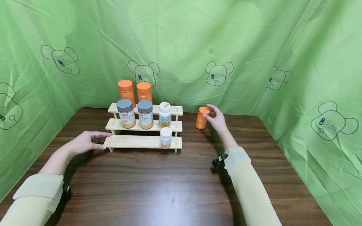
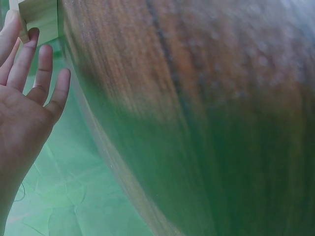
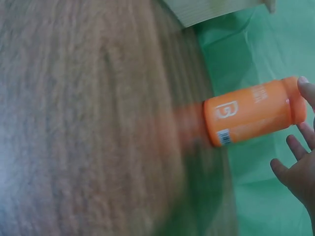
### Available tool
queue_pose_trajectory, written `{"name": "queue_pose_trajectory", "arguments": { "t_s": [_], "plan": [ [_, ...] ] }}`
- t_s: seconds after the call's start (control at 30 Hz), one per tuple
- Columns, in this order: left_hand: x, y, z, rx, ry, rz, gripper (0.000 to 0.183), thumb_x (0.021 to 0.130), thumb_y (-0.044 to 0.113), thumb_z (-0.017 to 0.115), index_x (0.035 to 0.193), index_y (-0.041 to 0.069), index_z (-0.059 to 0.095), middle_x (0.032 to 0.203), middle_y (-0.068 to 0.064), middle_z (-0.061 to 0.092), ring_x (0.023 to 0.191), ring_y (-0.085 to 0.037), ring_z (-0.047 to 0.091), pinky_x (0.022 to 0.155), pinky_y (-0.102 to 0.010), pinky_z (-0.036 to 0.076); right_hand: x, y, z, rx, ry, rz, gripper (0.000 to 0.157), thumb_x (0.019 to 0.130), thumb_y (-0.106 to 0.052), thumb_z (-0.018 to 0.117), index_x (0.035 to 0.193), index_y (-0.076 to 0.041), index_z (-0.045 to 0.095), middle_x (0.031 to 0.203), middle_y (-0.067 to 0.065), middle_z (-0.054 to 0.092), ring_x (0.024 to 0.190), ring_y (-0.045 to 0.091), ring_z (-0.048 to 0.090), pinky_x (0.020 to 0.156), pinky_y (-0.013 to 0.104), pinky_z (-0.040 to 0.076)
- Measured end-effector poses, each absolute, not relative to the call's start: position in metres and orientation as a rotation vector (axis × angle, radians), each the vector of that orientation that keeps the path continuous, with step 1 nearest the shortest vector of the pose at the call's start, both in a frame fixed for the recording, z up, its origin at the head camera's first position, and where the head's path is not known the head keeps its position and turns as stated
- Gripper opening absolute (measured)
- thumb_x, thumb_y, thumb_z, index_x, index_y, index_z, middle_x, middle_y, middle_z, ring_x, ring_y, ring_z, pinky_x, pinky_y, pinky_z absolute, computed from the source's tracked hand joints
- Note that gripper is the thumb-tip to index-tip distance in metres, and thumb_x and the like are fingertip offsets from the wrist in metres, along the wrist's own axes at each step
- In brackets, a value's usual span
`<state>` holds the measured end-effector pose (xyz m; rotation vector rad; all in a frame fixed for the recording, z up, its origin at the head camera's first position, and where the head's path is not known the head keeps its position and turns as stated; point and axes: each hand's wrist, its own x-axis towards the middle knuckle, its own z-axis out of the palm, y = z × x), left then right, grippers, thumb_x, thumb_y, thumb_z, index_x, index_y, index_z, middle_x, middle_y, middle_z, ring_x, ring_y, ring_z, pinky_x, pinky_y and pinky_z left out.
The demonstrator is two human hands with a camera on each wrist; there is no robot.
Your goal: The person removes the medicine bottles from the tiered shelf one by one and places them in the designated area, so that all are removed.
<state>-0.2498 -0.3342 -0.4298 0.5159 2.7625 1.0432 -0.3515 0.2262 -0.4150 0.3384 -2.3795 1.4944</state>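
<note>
At the cap of an orange bottle (image 1: 200, 120), the thumb and fingers of my right hand (image 1: 217, 120) pinch it from the right. In the right wrist view, the cap end of the orange bottle (image 3: 251, 113) lies between the thumb and a finger, and the other fingers are spread loosely. My left hand (image 1: 85, 143) holds the left end of the lowest step of a three-step wooden display rack (image 1: 135, 142), thumb at the front corner and fingers toward the back. A fingertip meets the wooden rack's end (image 2: 44, 19) in the left wrist view.
On the rack's top step stand two orange bottles (image 1: 126, 91). Two grey-capped jars (image 1: 127, 116) and a white-capped bottle (image 1: 165, 117) occupy the middle step. A smaller white-capped bottle (image 1: 165, 139) is on the lowest step's right end. A green curtain (image 1: 181, 47) surrounds the brown table (image 1: 158, 179).
</note>
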Motion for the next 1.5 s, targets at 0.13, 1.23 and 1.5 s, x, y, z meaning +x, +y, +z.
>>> {"name": "queue_pose_trajectory", "arguments": {
  "t_s": [0.13,1.23,1.5],
  "plan": [
    [-0.250,-0.334,-0.429,0.508,2.759,1.046,0.060,0.077,0.030,0.078,0.130,0.012,0.058,0.111,-0.010,0.068,0.100,-0.013,0.060,0.082,-0.021,0.044,-0.337,0.218,-0.387,0.360,-2.384,1.564,0.055,0.085,-0.014,0.070,0.135,-0.003,0.048,0.138,0.016,0.048,0.130,0.035,0.038,0.102,0.051,0.032],
    [-0.250,-0.335,-0.430,0.524,2.758,1.038,0.061,0.077,0.032,0.078,0.130,0.011,0.058,0.112,-0.011,0.068,0.103,-0.015,0.061,0.082,-0.020,0.044,-0.315,0.161,-0.286,0.468,-2.420,1.678,0.060,0.084,-0.031,0.072,0.137,-0.027,0.047,0.141,-0.009,0.048,0.132,0.015,0.040,0.105,0.044,0.034],
    [-0.250,-0.335,-0.430,0.509,2.744,1.053,0.061,0.077,0.031,0.078,0.131,0.011,0.057,0.112,-0.011,0.068,0.103,-0.015,0.061,0.082,-0.019,0.044,-0.290,0.128,-0.253,0.553,-2.421,1.695,0.060,0.086,-0.020,0.069,0.140,-0.014,0.044,0.143,0.001,0.046,0.134,0.024,0.037,0.106,0.045,0.033]
  ]
}}
